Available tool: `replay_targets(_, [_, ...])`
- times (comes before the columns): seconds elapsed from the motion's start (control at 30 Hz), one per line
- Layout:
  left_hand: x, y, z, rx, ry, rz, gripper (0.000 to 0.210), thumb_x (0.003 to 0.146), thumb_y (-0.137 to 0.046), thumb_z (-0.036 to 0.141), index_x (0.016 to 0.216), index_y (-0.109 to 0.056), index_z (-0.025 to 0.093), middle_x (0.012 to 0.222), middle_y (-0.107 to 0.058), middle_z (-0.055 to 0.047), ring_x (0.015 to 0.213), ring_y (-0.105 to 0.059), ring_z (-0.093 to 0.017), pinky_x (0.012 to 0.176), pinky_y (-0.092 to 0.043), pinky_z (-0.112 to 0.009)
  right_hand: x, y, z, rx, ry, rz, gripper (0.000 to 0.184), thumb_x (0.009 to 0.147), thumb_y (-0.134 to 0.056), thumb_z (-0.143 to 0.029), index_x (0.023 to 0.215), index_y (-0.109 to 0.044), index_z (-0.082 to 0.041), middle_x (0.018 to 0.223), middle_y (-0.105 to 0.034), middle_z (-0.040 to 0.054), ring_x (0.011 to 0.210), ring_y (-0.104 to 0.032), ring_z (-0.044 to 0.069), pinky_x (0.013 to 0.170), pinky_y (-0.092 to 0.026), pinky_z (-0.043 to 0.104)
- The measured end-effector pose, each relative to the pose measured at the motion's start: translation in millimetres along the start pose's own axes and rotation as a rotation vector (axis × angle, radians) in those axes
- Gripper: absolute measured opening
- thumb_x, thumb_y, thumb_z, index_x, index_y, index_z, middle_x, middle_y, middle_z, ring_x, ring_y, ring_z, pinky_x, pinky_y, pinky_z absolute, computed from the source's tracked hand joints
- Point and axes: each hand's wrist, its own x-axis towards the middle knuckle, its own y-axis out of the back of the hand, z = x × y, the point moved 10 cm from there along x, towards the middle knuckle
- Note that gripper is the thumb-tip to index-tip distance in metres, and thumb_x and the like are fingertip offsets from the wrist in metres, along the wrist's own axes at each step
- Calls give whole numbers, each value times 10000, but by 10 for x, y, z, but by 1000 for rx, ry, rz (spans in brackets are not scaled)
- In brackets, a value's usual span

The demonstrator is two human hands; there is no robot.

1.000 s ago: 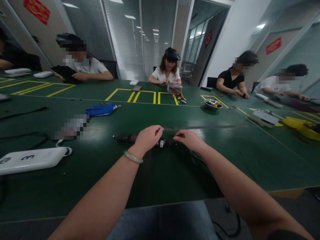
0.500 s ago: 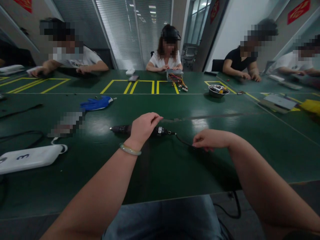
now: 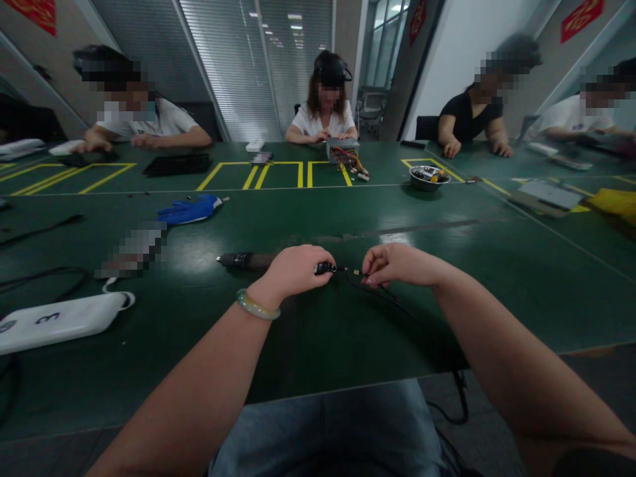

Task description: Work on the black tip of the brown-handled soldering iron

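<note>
A black electric screwdriver (image 3: 253, 261) lies on the green table, its bit end pointing left. My left hand (image 3: 301, 268), with a pale green bangle at the wrist, is wrapped round the tool's rear part, and the tail end pokes out past my fingers. To the right of that end, my right hand (image 3: 395, 265) is closed in a pinch on a cable plug (image 3: 356, 272) with a small bright tip. A narrow gap separates this tip from the tool's tail. A thin black cable (image 3: 392, 298) droops below my right fingers toward the table's near edge.
At left lie a white power strip (image 3: 64, 321) marked 3, a blurred-out phone (image 3: 134, 248) and a blue glove (image 3: 189, 211). Farther off stand a metal bowl (image 3: 430, 179) of small parts and a grey box with coloured wires (image 3: 342, 151). Several people sit across the table.
My left hand has slid right along the screwdriver to its tail. My right hand has come left and up, bringing a plug tip near that end.
</note>
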Motion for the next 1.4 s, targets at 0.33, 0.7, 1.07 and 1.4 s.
replay_targets(0.33, [-29, 104, 129, 8, -147, -30, 205, 807, -620, 398, 918, -657, 230, 943, -662, -22, 930, -605, -209, 865, -419, -350, 614, -9, -124, 542, 259, 219, 357, 690, -803, -282, 938, -575, -163, 889, -693, 36, 599, -600, 83, 421, -364, 139])
replay_targets(0.7, [40, 6, 104, 62, -38, 9, 186, 842, -639, 332, 937, -563, 192, 976, -599, -35, 860, -581, -188, 744, -428, -314, 221, -607, 97, -28, 88, -523, 289, 743, -767, -297, 945, -647, -128, 797, -662, 18, 577, -575, 70, 483, -426, 146])
replay_targets(1.07, [-24, -37, 108, -47, 14, -37, 167, 842, -560, 308, 986, -573, 225, 974, -626, -21, 896, -586, -199, 785, -449, -327, 365, -476, 79, 88, 154, -346, 365, 682, -814, -346, 933, -658, -130, 840, -668, 26, 604, -591, 82, 516, -471, 169])
replay_targets(1.4, [45, -129, 64, -53, 35, -30, 165, 834, -546, 225, 997, -561, 211, 956, -624, -35, 914, -582, -199, 814, -458, -347, 443, -167, 54, 312, 349, 36, 321, 722, -788, -331, 855, -561, -146, 715, -615, -13, 493, -519, 62, 443, -404, 167])
